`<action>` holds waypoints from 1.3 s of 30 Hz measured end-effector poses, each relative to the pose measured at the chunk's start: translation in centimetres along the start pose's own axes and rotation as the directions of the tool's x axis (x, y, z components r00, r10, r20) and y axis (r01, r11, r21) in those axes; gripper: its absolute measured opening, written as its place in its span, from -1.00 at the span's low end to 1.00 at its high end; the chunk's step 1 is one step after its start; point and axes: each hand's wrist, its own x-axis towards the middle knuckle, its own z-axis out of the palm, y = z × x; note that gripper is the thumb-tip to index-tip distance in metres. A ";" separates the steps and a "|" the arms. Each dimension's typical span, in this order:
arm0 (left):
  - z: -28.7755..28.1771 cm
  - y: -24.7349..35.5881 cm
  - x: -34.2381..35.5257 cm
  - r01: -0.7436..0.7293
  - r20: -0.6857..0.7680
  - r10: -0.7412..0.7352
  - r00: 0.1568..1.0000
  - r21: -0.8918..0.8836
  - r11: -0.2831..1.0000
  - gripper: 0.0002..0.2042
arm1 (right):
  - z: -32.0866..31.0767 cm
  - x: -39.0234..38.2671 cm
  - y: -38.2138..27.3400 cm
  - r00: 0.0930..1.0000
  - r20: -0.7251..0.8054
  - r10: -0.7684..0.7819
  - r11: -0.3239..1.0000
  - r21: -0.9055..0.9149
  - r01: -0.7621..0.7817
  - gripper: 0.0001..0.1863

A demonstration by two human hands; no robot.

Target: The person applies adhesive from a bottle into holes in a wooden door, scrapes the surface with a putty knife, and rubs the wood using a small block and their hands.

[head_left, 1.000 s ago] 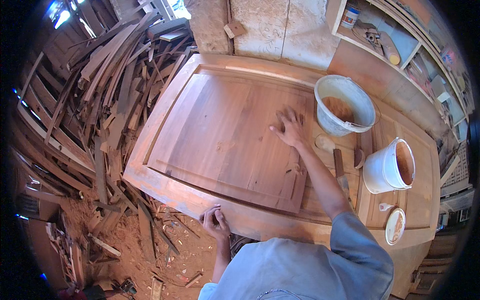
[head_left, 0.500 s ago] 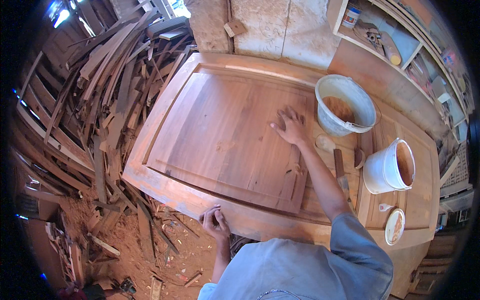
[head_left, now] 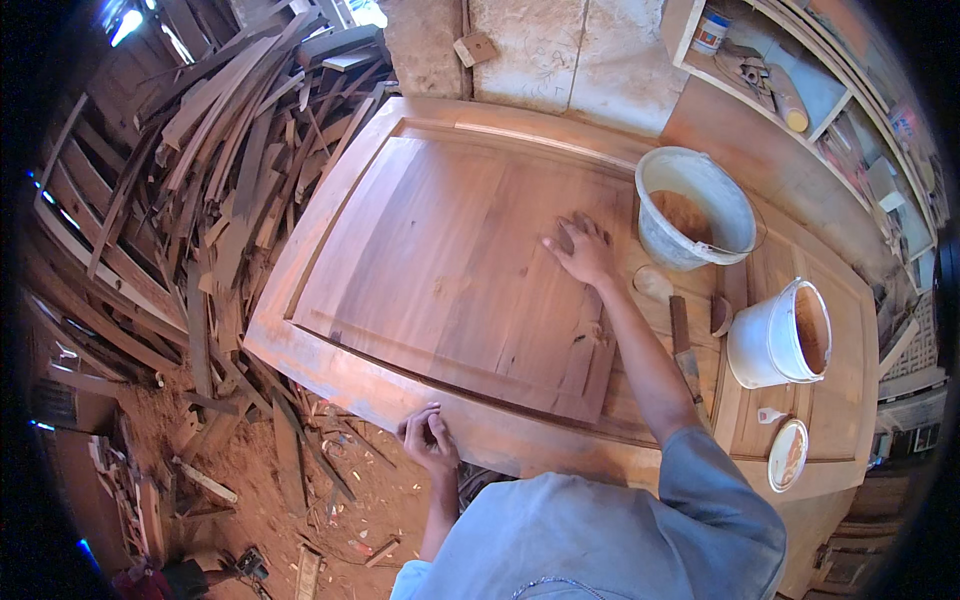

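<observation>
A large panelled wooden door (head_left: 440, 240) lies flat in front of me, with a raised centre panel of reddish-brown boards inside a paler frame. On the right part of that panel my right hand (head_left: 582, 250) rests palm down, fingers spread, holding nothing. My left hand (head_left: 430, 438) is curled closed at the near edge of the door frame; whether anything is inside its fingers is hidden. Right of my right hand stands a grey bucket (head_left: 665, 235) with brown powder inside. A flat-bladed tool (head_left: 685, 350) lies beside my right forearm, close to a small pale round piece (head_left: 653, 283).
A white pail (head_left: 757, 345) stands on the right, near a lid (head_left: 788, 455) smeared brown and a small white bottle (head_left: 770, 415). Scrap wood (head_left: 240, 140) is heaped at the left above a sawdust-covered floor (head_left: 270, 470). An open shelf (head_left: 740, 85) hangs at the upper right.
The view has shifted very slightly. My right hand stays flat on the panel in almost the same spot, and my left hand remains curled at the edge.
</observation>
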 end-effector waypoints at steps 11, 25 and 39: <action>0.1 -0.1 0.0 0.000 -0.002 0.000 1.000 -0.020 1.000 -0.86 | 0.4 0.8 -0.4 0.999 -0.046 -0.009 1.000 0.025 0.010 -0.23; 0.0 0.2 0.1 -0.018 -0.001 0.018 1.000 -0.005 1.000 -0.86 | 0.5 1.3 1.0 0.999 0.034 -0.037 0.999 -0.025 0.038 -0.21; 0.0 0.2 0.2 0.015 0.008 -0.015 1.000 -0.005 1.000 -0.85 | 0.7 0.3 0.6 0.998 -0.020 -0.067 0.994 -0.084 0.065 -0.23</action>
